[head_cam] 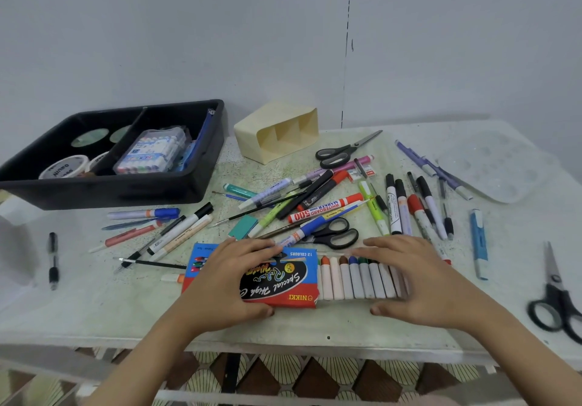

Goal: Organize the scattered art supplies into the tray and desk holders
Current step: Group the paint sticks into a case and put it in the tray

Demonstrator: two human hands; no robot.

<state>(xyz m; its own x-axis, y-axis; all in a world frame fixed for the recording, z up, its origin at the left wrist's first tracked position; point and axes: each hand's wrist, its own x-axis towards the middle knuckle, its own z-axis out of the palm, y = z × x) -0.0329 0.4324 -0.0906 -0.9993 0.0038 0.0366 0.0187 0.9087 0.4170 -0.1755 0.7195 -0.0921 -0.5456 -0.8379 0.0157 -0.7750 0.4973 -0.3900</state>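
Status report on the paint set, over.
Left grip holds paint box; right grip holds paint tubes, partly out of box. Black scissors lie close behind.

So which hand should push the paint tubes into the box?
Probably the right hand: it holds the paint tubes sticking out on that side, while the left hand grips the box.
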